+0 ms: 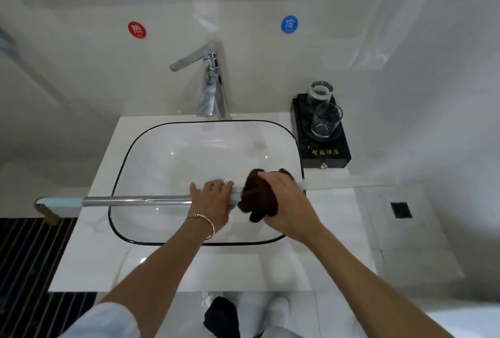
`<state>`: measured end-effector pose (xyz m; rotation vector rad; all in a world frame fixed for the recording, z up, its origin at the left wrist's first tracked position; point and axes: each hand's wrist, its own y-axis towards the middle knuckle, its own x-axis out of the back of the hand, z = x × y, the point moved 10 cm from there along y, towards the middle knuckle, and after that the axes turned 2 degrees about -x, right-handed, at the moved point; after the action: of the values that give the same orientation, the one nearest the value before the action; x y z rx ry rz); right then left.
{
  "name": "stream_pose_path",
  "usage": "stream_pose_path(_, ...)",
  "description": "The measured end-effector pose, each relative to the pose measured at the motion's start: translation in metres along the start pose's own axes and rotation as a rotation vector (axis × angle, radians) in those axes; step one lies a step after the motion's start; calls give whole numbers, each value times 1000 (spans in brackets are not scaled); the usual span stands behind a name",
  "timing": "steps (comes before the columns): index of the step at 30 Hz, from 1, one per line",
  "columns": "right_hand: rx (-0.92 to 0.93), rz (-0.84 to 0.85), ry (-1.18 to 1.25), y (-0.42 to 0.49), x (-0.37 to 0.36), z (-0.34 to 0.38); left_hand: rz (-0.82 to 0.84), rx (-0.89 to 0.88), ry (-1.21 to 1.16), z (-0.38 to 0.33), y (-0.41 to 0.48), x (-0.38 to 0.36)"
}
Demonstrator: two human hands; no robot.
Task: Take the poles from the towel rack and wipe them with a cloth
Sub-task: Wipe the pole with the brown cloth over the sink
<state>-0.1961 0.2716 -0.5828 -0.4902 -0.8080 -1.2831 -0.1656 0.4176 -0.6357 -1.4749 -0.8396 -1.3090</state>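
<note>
- Pole [135,200] is lying level across the sink [123,164], held up in both hands.
- Left hand [213,198] is curling its fingers round the middle.
- Right hand [281,202] is gripping a brown cloth [257,197] bunched around the pole, right beside it.

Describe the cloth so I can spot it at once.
Find the white sink with the black rim. A metal pole is held across it, and the cloth is bunched round the pole under the right hand. It is the only dark brown thing there.
</note>
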Motion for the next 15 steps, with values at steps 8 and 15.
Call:
stream_pose_path(8,-152,-128,-90,-20,60,-87,-38,-11,-60,3,3,-1)
stream_pose_path(15,11,-66,-45,-22,10,-25,26,26,-2,8,2,-2)
